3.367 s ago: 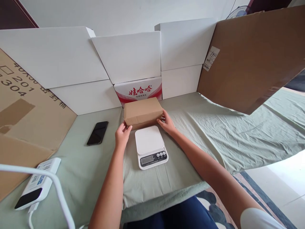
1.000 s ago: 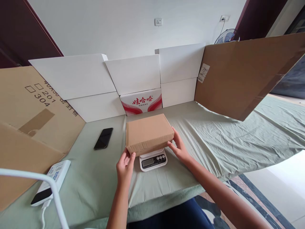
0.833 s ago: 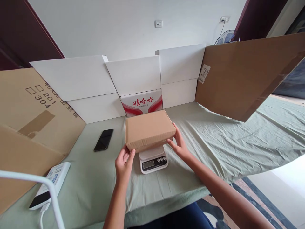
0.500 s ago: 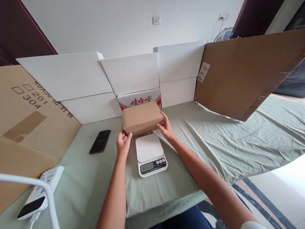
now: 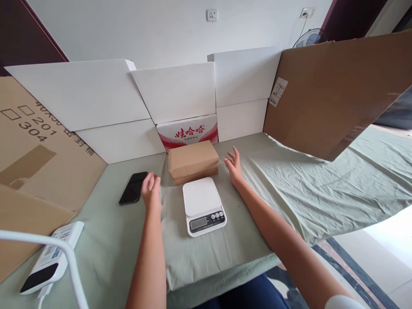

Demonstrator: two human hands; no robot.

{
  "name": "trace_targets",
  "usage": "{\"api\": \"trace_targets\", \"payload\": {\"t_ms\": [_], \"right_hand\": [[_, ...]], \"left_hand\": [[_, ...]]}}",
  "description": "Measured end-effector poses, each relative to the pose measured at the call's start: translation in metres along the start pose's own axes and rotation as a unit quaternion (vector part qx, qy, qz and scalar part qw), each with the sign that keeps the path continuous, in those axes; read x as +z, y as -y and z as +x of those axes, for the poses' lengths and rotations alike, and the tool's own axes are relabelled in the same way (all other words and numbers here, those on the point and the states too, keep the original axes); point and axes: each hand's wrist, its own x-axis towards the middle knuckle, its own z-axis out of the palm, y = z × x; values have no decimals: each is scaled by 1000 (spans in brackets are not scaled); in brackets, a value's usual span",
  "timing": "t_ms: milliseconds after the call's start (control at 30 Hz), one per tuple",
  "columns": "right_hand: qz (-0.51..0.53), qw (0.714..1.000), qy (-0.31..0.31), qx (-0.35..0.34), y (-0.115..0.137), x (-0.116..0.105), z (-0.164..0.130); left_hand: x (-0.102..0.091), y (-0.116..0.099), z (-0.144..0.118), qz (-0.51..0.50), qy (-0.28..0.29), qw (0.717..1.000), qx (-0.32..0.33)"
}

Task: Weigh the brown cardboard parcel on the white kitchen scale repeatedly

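Note:
A small brown cardboard box [image 5: 193,161] rests on the green cloth, just behind a white kitchen scale [image 5: 202,198] with a small display and buttons at its front. Left of the box, my left hand [image 5: 151,190] is empty, its fingers loosely bent beside the right edge of a black phone [image 5: 133,189]. My right hand [image 5: 234,166] hovers to the right of the box with its fingers spread and nothing in them. Neither hand touches the box.
White boxes [image 5: 174,92] and a red-and-white printed carton [image 5: 189,131] stand along the back. Large cardboard panels rise at the left [image 5: 38,159] and right [image 5: 325,98]. A power strip [image 5: 53,253] and a white curved tube [image 5: 69,257] are at the lower left.
Both hands have let go of the brown box and moved apart, the left one toward the phone, the right one outward. The box now sits on the cloth behind the scale.

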Motion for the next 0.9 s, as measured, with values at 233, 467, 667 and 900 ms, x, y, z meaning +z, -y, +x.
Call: {"api": "trace_targets", "payload": {"t_ms": [233,467,667,900], "right_hand": [[-11,1000,-17,24,0,-11,1],[-45,999,27,0,-1,-9,2],[-38,992,122,-9,-4,0,-2],[-53,982,179,-37,-16,12,-6]], "left_hand": [[-5,-7,3,-14,-16,1000,0],[-4,-2,2,22,22,999,5],[7,6,-1,53,87,995,-20],[21,16,-7,93,164,982,-23]]}}
